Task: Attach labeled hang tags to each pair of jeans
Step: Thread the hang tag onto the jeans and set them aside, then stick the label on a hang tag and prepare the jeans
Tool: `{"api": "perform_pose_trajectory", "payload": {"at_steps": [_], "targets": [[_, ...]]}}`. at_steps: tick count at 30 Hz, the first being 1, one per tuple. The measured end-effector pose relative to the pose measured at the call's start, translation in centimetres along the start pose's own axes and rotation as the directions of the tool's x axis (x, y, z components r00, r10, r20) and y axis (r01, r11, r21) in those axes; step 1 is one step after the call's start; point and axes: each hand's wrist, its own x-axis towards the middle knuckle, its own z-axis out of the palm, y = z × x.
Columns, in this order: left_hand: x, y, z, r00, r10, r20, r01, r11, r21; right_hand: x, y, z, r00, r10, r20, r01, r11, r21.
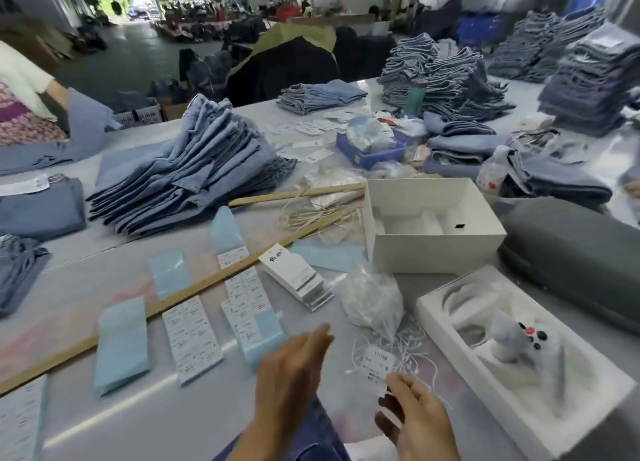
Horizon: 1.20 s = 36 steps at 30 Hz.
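Pinching a white card tag [378,365] in its grip, the right hand [414,422] faces the flat, released left hand [289,370].

Right hand [415,422] pinching hang tag [378,363]; left hand [294,367] open, blurred.

Both hands reach forward from the bottom edge, close together but not touching. The left hand [291,363] is blurred, its fingers straight and together, pointing forward and holding nothing. The right hand [415,422] pinches something small and white at its fingertips [393,381].
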Motion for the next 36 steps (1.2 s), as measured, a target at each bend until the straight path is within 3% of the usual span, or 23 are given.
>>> {"api": "perform_pose_trajectory", "payload": {"at_steps": [2,4,7,10,14,18,26,29,33,36], "targets": [[5.3,-3.3,2.4,0.971,-0.189,0.145,0.182,0.981,0.063,0.9,1.3,0.0,0.999,-0.032,0.009,0.032,0.999,0.005],[9.8,-7.2,5.1,0.876,-0.349,0.332,0.304,0.935,0.182,1.4,2.7,-0.3,0.998,-0.053,0.035,0.053,0.999,-0.007],[13.2,-11.2,8.0,0.742,-0.451,0.496,0.354,0.892,0.282,2.8,3.1,-2.5,0.994,-0.105,-0.026,0.105,0.994,-0.003],[13.5,-13.2,9.6,0.697,-0.457,0.553,0.322,0.888,0.328,4.4,2.6,-5.4,0.986,-0.151,-0.065,0.151,0.989,-0.008],[13.1,-13.8,9.5,0.744,-0.372,0.555,0.166,0.907,0.386,5.0,2.6,-7.0,0.987,-0.159,-0.006,0.158,0.987,-0.010],[13.3,-13.9,9.0,0.763,-0.346,0.546,0.155,0.918,0.365,4.5,2.6,-7.3,0.982,-0.180,0.051,0.180,0.984,0.008],[13.2,-14.0,9.2,0.779,-0.341,0.525,0.208,0.932,0.297,3.8,4.2,-8.2,0.991,-0.132,0.035,0.133,0.991,-0.012],[13.7,-14.3,8.8,0.749,-0.370,0.550,0.246,0.926,0.287,3.7,4.3,-8.9,0.992,-0.126,0.016,0.126,0.992,0.001],[13.7,-14.0,8.3,0.779,-0.398,0.485,0.249,0.905,0.344,3.7,4.5,-9.3,0.994,-0.109,0.012,0.109,0.994,0.011],[13.3,-13.7,7.5,0.853,-0.350,0.388,0.172,0.889,0.424,3.6,4.4,-9.4,0.995,-0.102,0.019,0.102,0.995,-0.001]]}}
